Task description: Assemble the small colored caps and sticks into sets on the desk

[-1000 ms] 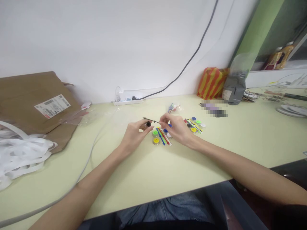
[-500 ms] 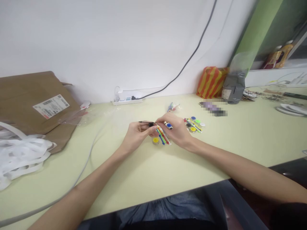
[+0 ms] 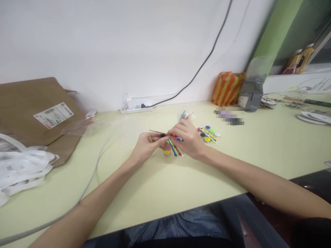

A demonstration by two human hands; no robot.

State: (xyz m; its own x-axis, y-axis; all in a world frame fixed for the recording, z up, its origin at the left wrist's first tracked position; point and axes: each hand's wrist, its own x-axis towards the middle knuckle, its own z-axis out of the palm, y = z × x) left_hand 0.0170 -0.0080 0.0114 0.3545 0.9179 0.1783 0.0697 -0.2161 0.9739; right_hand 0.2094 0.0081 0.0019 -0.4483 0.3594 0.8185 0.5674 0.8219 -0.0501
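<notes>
My left hand [image 3: 147, 146] and my right hand [image 3: 186, 139] meet over the pale green table [image 3: 155, 193]. Both pinch a thin dark stick [image 3: 156, 132] that points left, with a small black round piece [image 3: 161, 135] at the left fingertips. Just below them lie a yellow cap [image 3: 167, 152] and coloured sticks [image 3: 173, 148] in a clear packet. A second packet of coloured caps and sticks [image 3: 209, 134] lies to the right of my right hand.
A brown paper bag [image 3: 38, 113] and white straps [image 3: 23, 168] lie at the left. A grey cable [image 3: 95, 165] crosses the table. A white power strip [image 3: 134, 106] sits by the wall. A striped bag [image 3: 227, 89] and grey pouch [image 3: 252, 93] stand at back right.
The hands have closed together and drawn slightly nearer me. The dark stick has shifted left and down a little, and the right hand now covers the green and blue caps.
</notes>
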